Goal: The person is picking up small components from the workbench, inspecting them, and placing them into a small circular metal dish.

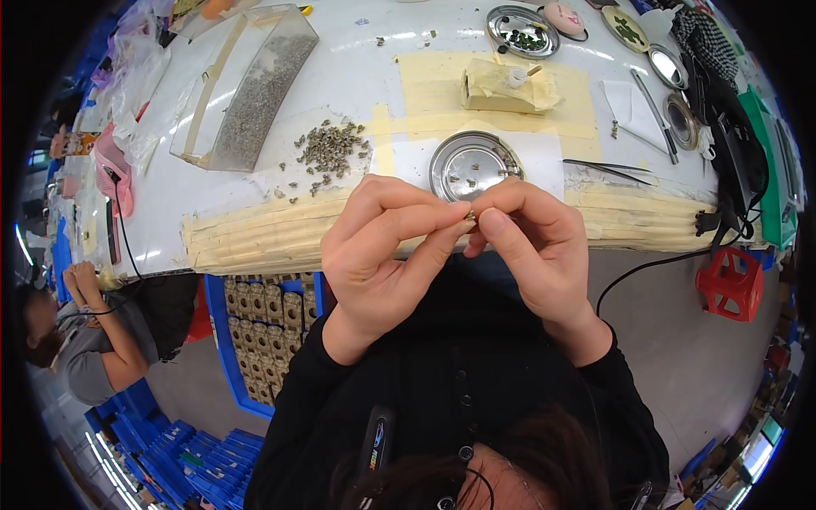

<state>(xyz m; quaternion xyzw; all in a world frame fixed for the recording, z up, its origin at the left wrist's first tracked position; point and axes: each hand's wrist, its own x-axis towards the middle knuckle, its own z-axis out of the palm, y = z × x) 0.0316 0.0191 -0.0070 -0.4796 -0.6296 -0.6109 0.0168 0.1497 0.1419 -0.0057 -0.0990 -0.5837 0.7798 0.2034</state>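
My left hand [387, 242] and my right hand [535, 246] meet fingertip to fingertip above the table's near edge. Pinched between them is a tiny metal part [470, 216], mostly covered by the fingers. Just beyond my hands stands a round steel dish [442, 161] with a few small metal parts in it. To its left lies a loose heap of small metal parts [330, 149], some scattered toward the padded edge.
A clear bin [263, 93] of small parts stands far left. Beyond the dish is a taped block [501, 89]. Tweezers [608, 170] lie at right. A blue tray [223, 340] of metal pieces is below the table edge. Another person [102, 340] sits at left.
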